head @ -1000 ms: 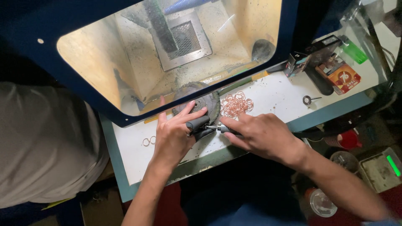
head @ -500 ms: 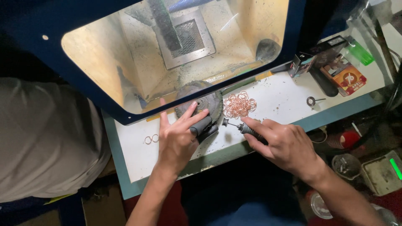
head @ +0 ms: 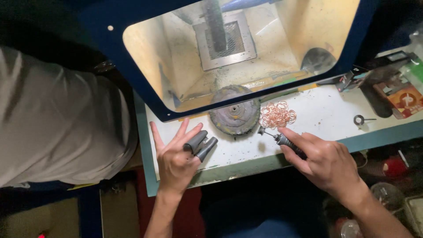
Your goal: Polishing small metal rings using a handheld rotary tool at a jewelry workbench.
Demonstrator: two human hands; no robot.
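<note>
Hood: the blue-framed, cream-lined extraction hood (head: 282, 48) stands over your white counter (head: 326, 110).
Disc: the round grey grinding disc (head: 234, 117) lies flat at the hood's mouth, between your hands.
Left hand (head: 176, 161): yours is spread flat on the counter, grasping nothing, two fingers wearing dark grey finger sleeves (head: 200, 144).
Right hand (head: 324, 163): clenched around the slim black rotary handpiece (head: 282, 140), tip just beside the disc.
Rings: the pile of small copper wire rings (head: 276, 114) lies right of the disc.

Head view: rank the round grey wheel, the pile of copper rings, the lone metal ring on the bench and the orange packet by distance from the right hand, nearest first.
From the right hand, which grips a dark-handled tool:
1. Pile of copper rings, just above the tool tip.
2. Round grey wheel, up and to the left; close to the rings, but slightly farther.
3. Lone metal ring, on the bench to the upper right.
4. Orange packet, far right edge.
</note>
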